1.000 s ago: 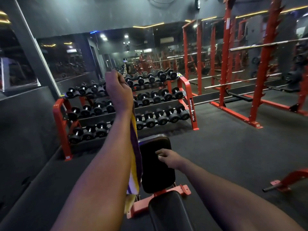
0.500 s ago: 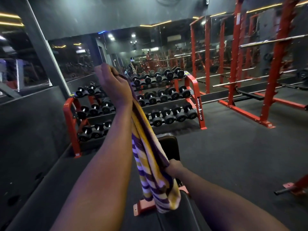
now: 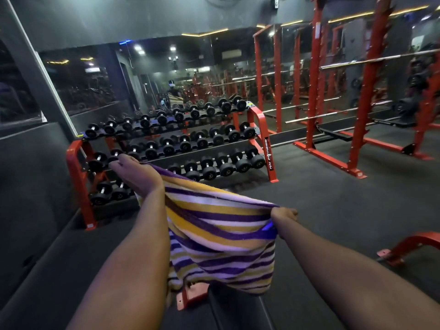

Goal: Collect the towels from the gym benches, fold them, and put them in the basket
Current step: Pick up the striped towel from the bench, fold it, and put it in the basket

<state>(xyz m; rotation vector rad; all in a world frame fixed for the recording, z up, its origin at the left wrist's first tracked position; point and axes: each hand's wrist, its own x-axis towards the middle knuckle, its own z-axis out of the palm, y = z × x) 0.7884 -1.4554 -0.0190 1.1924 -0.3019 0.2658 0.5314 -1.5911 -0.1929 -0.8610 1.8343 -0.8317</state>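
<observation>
Left hand (image 3: 140,177) is up & out front, fingers curled tight round 1 top corner of the towel (image 3: 221,234). Right hand (image 3: 284,216) sits lower & off to the right, fist closed on the other top corner. Both arms reach fwd. The towel is stretched wide btwn the 2 hands, its top edge sloping down from left to right & the rest sagging in folds of purple, yellow & white stripes. Its bottom edge hangs over the near end of the bench (image 3: 238,313), just above the black pad & a red bracket (image 3: 190,297); can't tell if it touches. Beyond the hands stands a red rack (image 3: 263,129) w/ tiers of black dumbbells (image 3: 215,139), backed by a wall mirror (image 3: 83,84). Off to the right, well apart, are tall red frames (image 3: 366,96) w/ steel bars across them. Dark floor (image 3: 333,194) all round, & 1 more red foot (image 3: 409,246) at the far right edge.
</observation>
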